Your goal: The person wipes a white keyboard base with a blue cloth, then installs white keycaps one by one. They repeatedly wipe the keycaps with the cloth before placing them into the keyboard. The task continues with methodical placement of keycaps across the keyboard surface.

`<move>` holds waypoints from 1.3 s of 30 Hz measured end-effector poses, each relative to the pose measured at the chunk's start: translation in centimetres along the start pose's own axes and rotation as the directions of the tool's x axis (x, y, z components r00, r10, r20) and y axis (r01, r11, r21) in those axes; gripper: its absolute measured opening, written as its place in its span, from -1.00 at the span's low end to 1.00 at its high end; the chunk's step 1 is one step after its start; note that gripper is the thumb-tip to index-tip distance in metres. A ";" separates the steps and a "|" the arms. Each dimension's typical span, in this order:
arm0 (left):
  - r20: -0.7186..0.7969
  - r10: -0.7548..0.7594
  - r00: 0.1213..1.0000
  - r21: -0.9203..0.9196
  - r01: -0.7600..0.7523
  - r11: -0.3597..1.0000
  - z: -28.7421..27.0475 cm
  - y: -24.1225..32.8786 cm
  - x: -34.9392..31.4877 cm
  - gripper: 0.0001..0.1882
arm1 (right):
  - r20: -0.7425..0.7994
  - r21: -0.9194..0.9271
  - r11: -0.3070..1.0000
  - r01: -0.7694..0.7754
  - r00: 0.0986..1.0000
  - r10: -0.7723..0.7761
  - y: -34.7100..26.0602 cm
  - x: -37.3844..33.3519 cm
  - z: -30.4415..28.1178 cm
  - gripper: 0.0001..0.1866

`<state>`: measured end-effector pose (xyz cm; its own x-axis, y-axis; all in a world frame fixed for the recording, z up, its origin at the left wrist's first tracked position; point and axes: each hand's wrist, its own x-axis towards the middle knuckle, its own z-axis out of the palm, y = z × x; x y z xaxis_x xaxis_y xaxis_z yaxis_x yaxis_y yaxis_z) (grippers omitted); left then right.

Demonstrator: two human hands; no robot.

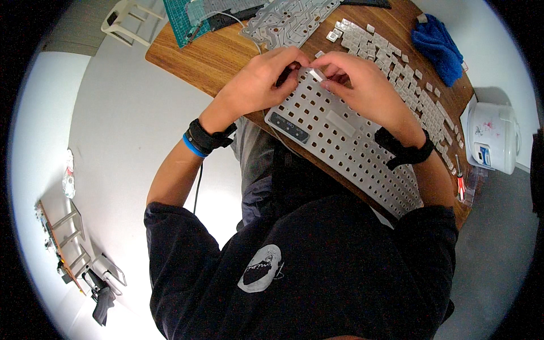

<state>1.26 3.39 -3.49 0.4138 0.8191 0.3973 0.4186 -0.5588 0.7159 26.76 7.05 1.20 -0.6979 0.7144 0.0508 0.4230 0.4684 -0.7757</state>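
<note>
A light grey keyboard case (343, 123) with rows of square holes lies slantwise at the table's near edge, its dark indicator panel toward me. My left hand (263, 79) is at the case's far left corner, fingers curled and thumb bent inward. What its fingertips grip is hidden. Beside it, my right hand (365, 85) pinches a wide white keycap (317, 74) over the top row of holes, thumb and fingers closed around it. Both hands' fingertips nearly meet. Many loose white keycaps (405, 79) are spread beyond the case, along its far right side.
Farther back lie a circuit sheet (289, 25) with printed traces and a green cutting mat (178, 22). At right are a blue cloth (439, 48), a white lidded container (493, 136) and a red-handled screwdriver (460, 184). The wooden table (184, 59) ends close to my lap.
</note>
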 end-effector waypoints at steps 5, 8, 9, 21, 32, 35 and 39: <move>-0.003 0.018 1.000 0.015 -0.018 1.000 0.1 -0.2 0.0 -0.68 | 0.010 -0.037 0.999 0.003 1.000 -0.002 0.0 0.2 0.2 -0.70; 0.002 0.008 1.000 0.009 -0.008 1.000 0.1 -0.3 -0.1 -0.67 | -0.004 -0.105 0.992 0.074 0.997 -0.074 -0.1 0.2 0.2 -0.72; 0.007 0.002 1.000 0.007 -0.002 1.000 0.1 -0.4 -0.1 -0.67 | -0.010 -0.127 0.987 0.104 0.994 -0.106 -0.3 0.2 0.3 -0.73; -0.001 0.011 1.000 0.025 -0.011 1.000 0.3 -0.4 -0.2 -0.68 | 0.045 -0.340 0.914 0.222 0.974 -0.220 -0.8 0.7 0.2 -0.78; -0.013 0.019 1.000 0.020 -0.019 1.000 0.4 -0.4 -0.2 -0.74 | 0.048 -0.328 0.915 0.235 0.971 -0.232 -1.3 0.7 0.4 -0.74; -0.013 0.027 1.000 0.033 -0.027 0.999 0.4 -0.5 -0.2 -0.73 | 0.033 -0.336 0.917 0.216 0.975 -0.217 -0.8 0.3 0.9 -0.69; 0.000 0.017 1.000 0.039 -0.017 0.999 0.1 -0.3 -0.1 -0.70 | 0.017 -0.164 0.983 0.078 0.997 -0.077 -0.2 -0.2 0.6 -0.61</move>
<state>1.13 3.42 -3.79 0.4209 0.8095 0.4094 0.4427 -0.5772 0.6861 26.46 6.47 1.01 -0.7379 0.6675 0.0994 0.4561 0.6018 -0.6556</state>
